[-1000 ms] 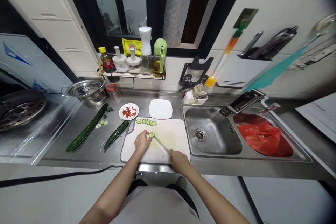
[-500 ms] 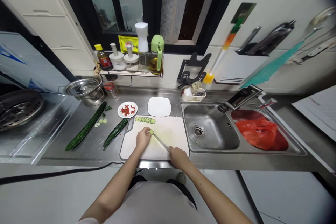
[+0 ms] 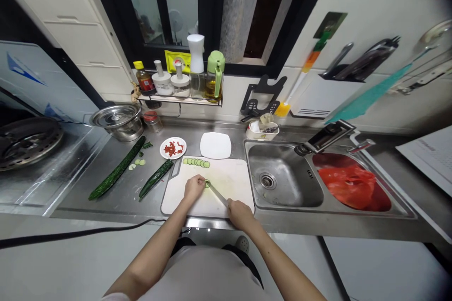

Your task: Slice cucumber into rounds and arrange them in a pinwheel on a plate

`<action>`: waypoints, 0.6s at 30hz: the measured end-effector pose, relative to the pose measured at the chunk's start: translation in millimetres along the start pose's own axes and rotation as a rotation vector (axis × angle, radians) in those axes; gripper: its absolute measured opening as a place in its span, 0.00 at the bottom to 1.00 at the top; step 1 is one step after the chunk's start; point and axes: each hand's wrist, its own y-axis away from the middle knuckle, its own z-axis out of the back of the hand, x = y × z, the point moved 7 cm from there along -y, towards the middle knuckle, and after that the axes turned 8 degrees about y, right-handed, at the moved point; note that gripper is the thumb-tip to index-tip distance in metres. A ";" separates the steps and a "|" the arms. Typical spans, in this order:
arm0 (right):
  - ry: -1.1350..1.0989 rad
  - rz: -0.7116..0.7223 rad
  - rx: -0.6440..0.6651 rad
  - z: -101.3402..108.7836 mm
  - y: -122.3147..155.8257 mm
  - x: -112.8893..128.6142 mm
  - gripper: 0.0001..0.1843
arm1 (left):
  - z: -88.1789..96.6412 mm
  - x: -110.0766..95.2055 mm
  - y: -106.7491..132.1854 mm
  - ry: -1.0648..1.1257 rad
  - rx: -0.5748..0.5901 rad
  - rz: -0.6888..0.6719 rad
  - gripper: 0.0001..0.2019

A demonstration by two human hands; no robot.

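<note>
Over the white cutting board [image 3: 229,197], my left hand [image 3: 194,188] pinches the edge of a small cucumber slice [image 3: 207,183]. The slice now looks like a thin green ring, its middle pale like the board. My right hand [image 3: 240,212] is wrapped around the handle of a knife [image 3: 218,194], whose tip reaches to the slice. A row of overlapping cucumber slices [image 3: 196,162] lies along the board's far left edge. Left of the board rest a cut cucumber piece [image 3: 155,179] and a long whole cucumber [image 3: 118,169].
Behind the board are a plate of chopped red bits [image 3: 173,156] and a white square dish [image 3: 215,137]. A lidded steel pot [image 3: 122,131] stands back left. To the right, the sink [image 3: 293,188] has a red bag [image 3: 348,186] in its second basin.
The slice has tipped from showing its pale green face to looking like a ring, and it sits slightly further right. Both hands keep their grips; the camera view has shifted a little.
</note>
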 end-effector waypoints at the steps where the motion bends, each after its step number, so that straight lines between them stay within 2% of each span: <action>1: 0.003 0.001 -0.002 0.4 0.0 -0.5 0.17 | -0.2 0.0 -0.5 0.004 0.001 0.004 0.05; 12: 0.032 0.009 -0.024 11.4 4.6 -2.1 0.17 | 1.0 2.6 -4.1 0.030 -0.014 0.030 0.04; 15: 0.031 0.014 -0.024 12.9 5.6 -3.1 0.17 | 10.6 9.4 -5.7 0.054 -0.066 0.059 0.04; 18: 0.021 0.019 -0.029 13.1 5.1 -4.6 0.17 | 28.0 21.3 -9.2 0.069 -0.152 0.098 0.04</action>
